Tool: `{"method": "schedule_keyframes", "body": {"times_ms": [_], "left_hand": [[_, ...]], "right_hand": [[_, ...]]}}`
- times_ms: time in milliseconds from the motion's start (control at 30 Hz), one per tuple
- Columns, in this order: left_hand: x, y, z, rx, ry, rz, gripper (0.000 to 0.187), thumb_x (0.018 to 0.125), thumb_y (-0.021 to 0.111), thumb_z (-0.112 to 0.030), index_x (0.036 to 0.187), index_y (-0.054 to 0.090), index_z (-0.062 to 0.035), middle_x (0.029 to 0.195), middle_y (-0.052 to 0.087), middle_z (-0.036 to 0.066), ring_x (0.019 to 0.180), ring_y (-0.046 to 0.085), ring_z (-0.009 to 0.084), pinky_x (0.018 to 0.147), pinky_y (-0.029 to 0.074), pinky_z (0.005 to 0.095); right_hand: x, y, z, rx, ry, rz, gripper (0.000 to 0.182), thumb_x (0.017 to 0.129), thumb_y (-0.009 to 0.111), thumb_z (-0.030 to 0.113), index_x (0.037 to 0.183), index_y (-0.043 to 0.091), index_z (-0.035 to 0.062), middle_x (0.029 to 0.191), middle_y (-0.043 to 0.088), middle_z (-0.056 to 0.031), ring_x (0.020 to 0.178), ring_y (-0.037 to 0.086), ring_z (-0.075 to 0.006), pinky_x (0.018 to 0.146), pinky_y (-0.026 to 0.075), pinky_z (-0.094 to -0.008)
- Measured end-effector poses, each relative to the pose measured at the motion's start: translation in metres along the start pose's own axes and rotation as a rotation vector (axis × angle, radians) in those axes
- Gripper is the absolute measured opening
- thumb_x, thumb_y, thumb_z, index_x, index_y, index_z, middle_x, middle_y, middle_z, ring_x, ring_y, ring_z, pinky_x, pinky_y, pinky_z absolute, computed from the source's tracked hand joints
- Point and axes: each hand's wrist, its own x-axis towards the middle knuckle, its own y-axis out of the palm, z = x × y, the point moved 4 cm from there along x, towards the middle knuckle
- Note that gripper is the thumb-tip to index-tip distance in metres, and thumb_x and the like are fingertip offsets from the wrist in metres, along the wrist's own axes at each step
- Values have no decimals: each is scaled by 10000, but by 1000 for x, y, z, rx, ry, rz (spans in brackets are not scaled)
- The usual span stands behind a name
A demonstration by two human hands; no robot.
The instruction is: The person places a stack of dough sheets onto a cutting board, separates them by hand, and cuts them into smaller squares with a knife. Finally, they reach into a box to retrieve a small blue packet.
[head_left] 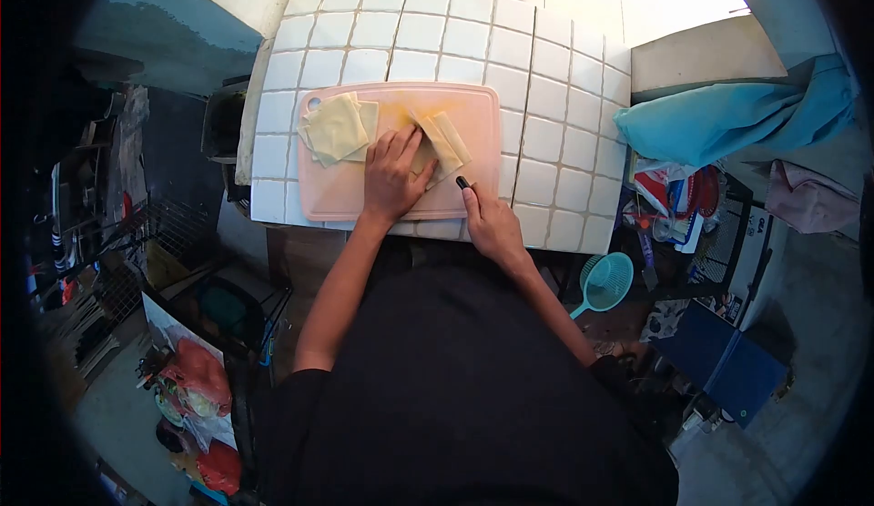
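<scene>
A stack of thin, pale yellow square dough sheets (pixel 335 131) lies on the left of a pink cutting board (pixel 401 198). My left hand (pixel 393 177) presses down in the board's middle, fingers extended over a dough sheet that they partly cover. Just right of those fingertips, narrow strips of the dough (pixel 444 145) lie slanted. My right hand (pixel 493 226) is closed around the black handle of a knife (pixel 462 181) at the board's lower right. The blade is hard to make out against the dough. Some yellow powder or stain marks the board above my left fingers.
The board rests on a white tiled counter (pixel 555 124). A teal cloth (pixel 719 119) hangs at the right, above a cluttered rack. Below the counter's right corner is a turquoise strainer (pixel 607 280). Red plastic bags (pixel 198 374) sit at the lower left.
</scene>
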Motion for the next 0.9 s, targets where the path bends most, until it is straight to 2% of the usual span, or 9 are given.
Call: {"method": "schedule_keyframes", "body": {"times_ms": [200, 267, 600, 800, 900], "left_hand": [[-1, 0, -2, 25, 2, 9, 568, 843, 754, -332, 1307, 636, -26, 1344, 605, 86, 1251, 511, 277, 1035, 386, 403], [-1, 1, -2, 58, 5, -3, 572, 844, 743, -371, 1296, 644, -34, 1331, 606, 56, 1248, 505, 244, 1032, 374, 399], [3, -2, -3, 0, -55, 46, 604, 833, 751, -352, 1338, 583, -68, 1377, 573, 62, 1272, 491, 256, 1047, 352, 405], [13, -7, -4, -49, -34, 34, 570, 803, 749, -319, 1328, 588, -166, 1315, 555, 69, 1240, 487, 262, 1014, 371, 412], [22, -11, -4, -24, -17, 156, 548, 785, 758, -295, 1304, 622, -185, 1290, 548, 84, 1222, 496, 288, 992, 391, 433]], "right_hand": [[6, -6, -2, -80, -38, 58, 375, 1077, 372, 381, 1055, 552, 53, 818, 654, -277, 797, 641, -501, 703, 479, -613], [6, -4, -4, -147, -29, 86, 375, 1078, 371, 386, 1052, 547, 57, 799, 655, -274, 783, 642, -502, 699, 485, -609], [-14, -4, -17, -163, 15, 85, 361, 1079, 372, 388, 1059, 530, 65, 750, 642, -278, 754, 634, -515, 684, 473, -627], [-17, -7, -23, -163, 15, 82, 353, 1078, 375, 383, 1066, 528, 66, 734, 639, -281, 738, 634, -515, 678, 472, -628], [-16, -8, -21, -156, -2, 79, 352, 1077, 380, 381, 1055, 526, 61, 728, 638, -278, 728, 632, -517, 671, 474, -625]]}}
